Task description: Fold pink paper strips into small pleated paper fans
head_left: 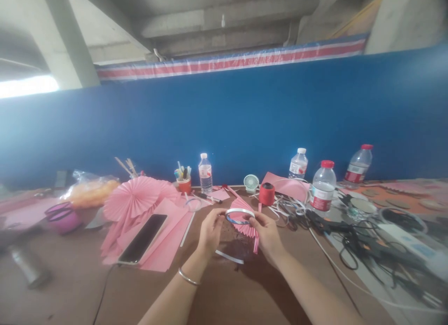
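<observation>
Between my hands, above the table, is a narrow white roll of tape [240, 211] with blue on its inner face. My left hand [211, 229] pinches its left edge, and a silver bangle sits on that wrist. On the opposite edge, my right hand [268, 234] has its fingers closed. A pleated pink paper fan [247, 230] shows just behind and below the roll, close to my right hand; whether that hand touches it I cannot tell. On the tabletop below my hands lies a short white strip [229, 257].
At left, a phone [143, 238] rests on pink paper sheets [171, 236] near round pleated paper fans [133, 199]. Farther back stand a pen cup [184, 184], a water bottle [206, 173] and a small fan [251, 183]. Cables [350, 241] and bottles [322, 187] crowd the right.
</observation>
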Demonstrator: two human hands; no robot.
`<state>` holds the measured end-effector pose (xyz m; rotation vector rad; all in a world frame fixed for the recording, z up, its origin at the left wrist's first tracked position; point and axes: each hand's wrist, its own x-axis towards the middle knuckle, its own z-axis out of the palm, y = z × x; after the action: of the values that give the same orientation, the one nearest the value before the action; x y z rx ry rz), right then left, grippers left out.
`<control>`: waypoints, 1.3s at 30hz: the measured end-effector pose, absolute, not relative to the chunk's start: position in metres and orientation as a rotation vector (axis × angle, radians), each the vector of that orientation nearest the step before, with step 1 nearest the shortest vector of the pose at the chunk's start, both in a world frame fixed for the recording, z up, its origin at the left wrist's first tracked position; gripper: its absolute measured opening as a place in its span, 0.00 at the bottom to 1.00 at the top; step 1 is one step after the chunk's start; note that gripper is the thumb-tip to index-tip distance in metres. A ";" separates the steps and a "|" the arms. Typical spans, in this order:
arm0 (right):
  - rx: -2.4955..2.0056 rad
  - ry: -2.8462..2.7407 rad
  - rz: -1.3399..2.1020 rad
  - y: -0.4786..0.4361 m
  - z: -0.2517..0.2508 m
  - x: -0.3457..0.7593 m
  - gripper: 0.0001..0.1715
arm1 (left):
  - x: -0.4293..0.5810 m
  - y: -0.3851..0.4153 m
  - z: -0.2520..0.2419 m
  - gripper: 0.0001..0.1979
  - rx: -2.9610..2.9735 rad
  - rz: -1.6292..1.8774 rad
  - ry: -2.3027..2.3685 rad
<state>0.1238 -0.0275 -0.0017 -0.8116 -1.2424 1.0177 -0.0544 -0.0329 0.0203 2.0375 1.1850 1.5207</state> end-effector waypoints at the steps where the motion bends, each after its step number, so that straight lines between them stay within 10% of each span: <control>1: -0.801 -1.267 1.039 -0.026 -0.004 0.122 0.16 | -0.056 -0.032 0.023 0.11 1.979 1.514 1.206; 13: -0.612 -1.110 1.252 -0.020 -0.013 0.118 0.17 | -0.052 -0.033 0.030 0.12 1.602 1.169 0.808; 18: -0.986 -1.318 0.601 -0.028 -0.009 0.123 0.30 | -0.049 -0.034 0.028 0.11 1.695 1.208 0.969; 21: -0.907 -1.694 0.407 -0.037 0.001 0.125 0.21 | -0.047 -0.035 0.025 0.11 1.766 1.107 1.015; 39: -0.580 -1.027 1.462 -0.031 -0.009 0.114 0.17 | -0.050 -0.052 0.049 0.20 1.531 0.812 0.525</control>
<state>0.1145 -0.0306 -0.0091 -0.5796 -1.0274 1.4618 -0.0498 -0.0522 0.0489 1.5309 0.5249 0.8121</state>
